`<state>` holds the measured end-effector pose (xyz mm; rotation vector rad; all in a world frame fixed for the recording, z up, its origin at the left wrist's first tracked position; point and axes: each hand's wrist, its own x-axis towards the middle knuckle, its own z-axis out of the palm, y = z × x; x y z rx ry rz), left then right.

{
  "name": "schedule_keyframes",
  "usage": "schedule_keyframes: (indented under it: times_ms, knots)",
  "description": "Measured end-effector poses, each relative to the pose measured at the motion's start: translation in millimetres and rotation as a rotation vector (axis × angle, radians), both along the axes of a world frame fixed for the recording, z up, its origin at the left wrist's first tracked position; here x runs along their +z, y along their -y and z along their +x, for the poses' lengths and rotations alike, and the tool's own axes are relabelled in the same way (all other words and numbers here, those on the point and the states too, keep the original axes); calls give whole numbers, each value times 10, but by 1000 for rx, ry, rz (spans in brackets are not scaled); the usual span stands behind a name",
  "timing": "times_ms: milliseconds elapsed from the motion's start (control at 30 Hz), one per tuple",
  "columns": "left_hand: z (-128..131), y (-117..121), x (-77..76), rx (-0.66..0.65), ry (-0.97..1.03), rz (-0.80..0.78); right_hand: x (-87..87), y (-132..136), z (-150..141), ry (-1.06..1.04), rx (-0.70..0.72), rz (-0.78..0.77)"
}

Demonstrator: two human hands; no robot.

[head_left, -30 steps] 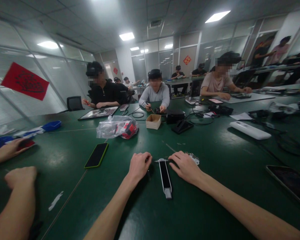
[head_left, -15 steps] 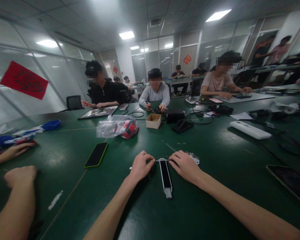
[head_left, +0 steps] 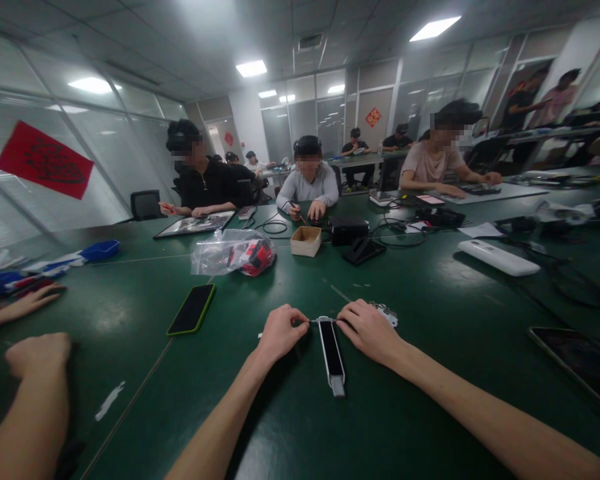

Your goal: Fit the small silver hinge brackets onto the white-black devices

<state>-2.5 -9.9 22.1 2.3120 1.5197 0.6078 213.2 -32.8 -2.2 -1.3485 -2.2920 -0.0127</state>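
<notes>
In front of me on the green table [head_left: 300, 427] lies a narrow device [head_left: 332, 353] with a white frame, a dark face and a pale grey plug-like end towards me. A thin light-coloured rod [head_left: 315, 321] sticks out sideways from its far end. My left hand [head_left: 282, 335] pinches the left tip of this rod between thumb and fingers. At the other side, my right hand [head_left: 367, 332] has its fingertips pressed together on the rod's right tip. Past the right hand sits a small heap of metal parts [head_left: 386, 315], partly hidden. A small white piece shows beside my left wrist.
A phone with a green case [head_left: 191, 309] lies to the left. Farther off are a plastic bag with red parts [head_left: 235, 253], a small wooden box [head_left: 306, 241] and a white oblong device [head_left: 499, 258]. A co-worker's arms [head_left: 37, 360] rest at the left; others sit opposite.
My left hand has moved slightly right and closed its fingertips on the rod. My right hand has stayed in place. The co-worker's far hand at the left has drawn back a little.
</notes>
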Motion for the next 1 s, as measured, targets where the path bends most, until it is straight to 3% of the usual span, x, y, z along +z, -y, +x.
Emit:
schedule_keyframes:
  times_ms: [633,1000]
  knots:
    - [-7,2,-9,-40,56,27,11,3,-5,12,-5,-4]
    - [12,-5,-75,-61,227,-85,-4,-9,-6,7,1,6]
